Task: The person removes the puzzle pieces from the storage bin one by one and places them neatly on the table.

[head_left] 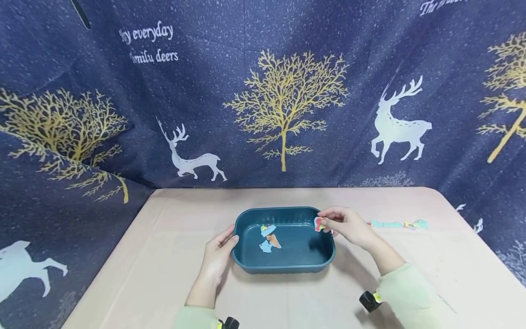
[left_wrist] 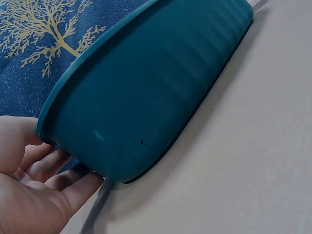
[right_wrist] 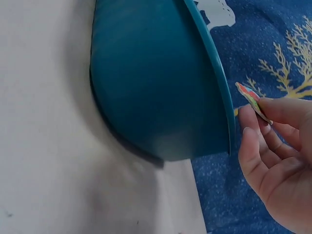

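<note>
A dark teal plastic basin (head_left: 287, 268) stands on the table in the head view. My left hand (head_left: 218, 253) grips its left end, thumb over the rim and fingers along the outer wall, as the left wrist view also shows. Over the basin's right end, my right hand (head_left: 349, 226) pinches a small torn-edged paper piece (head_left: 319, 224) in red, yellow and light blue between thumb and fingers. On the basin floor lie a blue-and-yellow piece (head_left: 268, 230), an orange-brown piece (head_left: 274, 241) and a light blue piece (head_left: 265, 247).
To the right of the basin, a row of light blue and coloured paper pieces (head_left: 388, 224) lies on the beige-covered table (head_left: 164, 256). Behind the table hangs a dark blue cloth (head_left: 246, 27) printed with deer and trees. A black device (head_left: 370, 300) sits at the right sleeve.
</note>
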A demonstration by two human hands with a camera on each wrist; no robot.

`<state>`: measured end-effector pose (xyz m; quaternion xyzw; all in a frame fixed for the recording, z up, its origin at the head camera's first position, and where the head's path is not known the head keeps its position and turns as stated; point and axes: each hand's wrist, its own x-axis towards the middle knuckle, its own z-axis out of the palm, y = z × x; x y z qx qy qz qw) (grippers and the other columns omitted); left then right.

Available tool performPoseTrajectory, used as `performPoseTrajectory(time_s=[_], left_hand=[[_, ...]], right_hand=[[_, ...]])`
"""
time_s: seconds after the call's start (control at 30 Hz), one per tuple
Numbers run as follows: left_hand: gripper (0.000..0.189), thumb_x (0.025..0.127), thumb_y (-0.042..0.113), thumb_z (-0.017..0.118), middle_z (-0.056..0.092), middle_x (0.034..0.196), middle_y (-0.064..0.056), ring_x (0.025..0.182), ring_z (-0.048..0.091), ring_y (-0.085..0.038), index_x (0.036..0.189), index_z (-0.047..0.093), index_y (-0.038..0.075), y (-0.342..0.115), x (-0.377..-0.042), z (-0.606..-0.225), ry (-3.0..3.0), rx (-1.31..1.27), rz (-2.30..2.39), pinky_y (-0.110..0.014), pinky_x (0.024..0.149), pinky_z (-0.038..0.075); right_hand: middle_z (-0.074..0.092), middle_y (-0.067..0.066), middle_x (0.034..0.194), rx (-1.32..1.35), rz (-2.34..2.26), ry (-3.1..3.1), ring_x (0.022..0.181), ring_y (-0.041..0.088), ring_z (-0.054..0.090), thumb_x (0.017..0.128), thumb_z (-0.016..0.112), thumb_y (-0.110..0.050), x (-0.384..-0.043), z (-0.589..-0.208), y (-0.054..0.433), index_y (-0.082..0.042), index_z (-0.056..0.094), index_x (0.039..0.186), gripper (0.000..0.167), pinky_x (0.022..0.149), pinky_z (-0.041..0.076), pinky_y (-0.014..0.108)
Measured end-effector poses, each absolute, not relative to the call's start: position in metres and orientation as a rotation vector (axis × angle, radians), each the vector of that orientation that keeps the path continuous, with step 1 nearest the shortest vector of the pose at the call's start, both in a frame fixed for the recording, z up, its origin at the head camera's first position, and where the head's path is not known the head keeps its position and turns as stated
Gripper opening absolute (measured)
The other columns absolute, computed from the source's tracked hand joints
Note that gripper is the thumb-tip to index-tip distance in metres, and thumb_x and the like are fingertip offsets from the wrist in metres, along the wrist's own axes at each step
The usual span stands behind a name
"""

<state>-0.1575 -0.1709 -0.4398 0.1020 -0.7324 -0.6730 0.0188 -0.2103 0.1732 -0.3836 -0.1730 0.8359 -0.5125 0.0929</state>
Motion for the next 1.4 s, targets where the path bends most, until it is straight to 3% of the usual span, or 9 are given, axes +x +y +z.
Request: performPoseTrajectory(time_s=[0.13, 0.7, 0.97, 1.1, 1.27, 1.4], left_hand=[[0.045, 0.094, 0.019, 0.057, 0.052, 0.138, -0.017, 0.128, 0.049, -0.031, 0.137, 0.049, 0.006, -0.17, -0.158, -0.44, -2.274, 0.304, -2.086, -0.034, 0.101, 0.047], [0.045, 0.094, 0.018, 0.056, 0.05, 0.14, -0.014, 0.13, 0.048, -0.03, 0.137, 0.048, 0.009, -0.17, -0.162, -0.441, -2.305, 0.308, -2.062, -0.033, 0.102, 0.047], [0.045, 0.094, 0.02, 0.056, 0.049, 0.141, -0.013, 0.131, 0.047, -0.029, 0.137, 0.048, 0.01, -0.169, -0.163, -0.44, -2.317, 0.309, -2.057, -0.033, 0.103, 0.046], [0.045, 0.094, 0.019, 0.057, 0.05, 0.141, -0.013, 0.131, 0.047, -0.029, 0.137, 0.049, 0.01, -0.168, -0.164, -0.44, -2.306, 0.309, -2.065, -0.033, 0.103, 0.046], [0.045, 0.094, 0.019, 0.057, 0.05, 0.14, -0.014, 0.13, 0.047, -0.03, 0.137, 0.049, 0.009, -0.168, -0.162, -0.44, -2.309, 0.312, -2.068, -0.034, 0.103, 0.046], [0.045, 0.094, 0.019, 0.057, 0.051, 0.139, -0.015, 0.129, 0.049, -0.03, 0.137, 0.049, 0.009, -0.171, -0.158, -0.439, -2.316, 0.325, -2.06, -0.033, 0.102, 0.047]], right_hand=[[0.069, 0.015, 0.093, -0.47, -1.587, 2.475, 0.076, 0.011, 0.067, 0.092, 0.061, -0.019, -0.207, -0.388, 0.181, 0.005, 0.06, 0.116, 0.034, 0.062, 0.06, 0.033], [0.069, -0.01, 0.086, -0.273, -1.799, 2.382, 0.076, 0.006, 0.067, 0.091, 0.062, -0.015, -0.197, -0.405, 0.214, 0.012, 0.054, 0.117, 0.038, 0.065, 0.06, 0.027], [0.067, -0.012, 0.086, -0.181, -1.857, 2.377, 0.078, 0.005, 0.066, 0.09, 0.063, -0.015, -0.193, -0.409, 0.233, 0.013, 0.054, 0.117, 0.039, 0.07, 0.06, 0.024], [0.069, -0.013, 0.089, -0.169, -1.913, 2.352, 0.08, 0.007, 0.068, 0.091, 0.063, -0.014, -0.191, -0.417, 0.241, 0.009, 0.058, 0.114, 0.033, 0.071, 0.061, 0.025], [0.069, -0.013, 0.093, -0.173, -2.021, 2.255, 0.081, 0.01, 0.07, 0.092, 0.059, -0.01, -0.187, -0.427, 0.249, -0.007, 0.063, 0.107, 0.015, 0.074, 0.06, 0.025], [0.069, -0.012, 0.094, -0.181, -2.061, 2.209, 0.081, 0.011, 0.071, 0.094, 0.057, -0.009, -0.187, -0.431, 0.253, -0.004, 0.061, 0.11, 0.018, 0.074, 0.061, 0.025]])
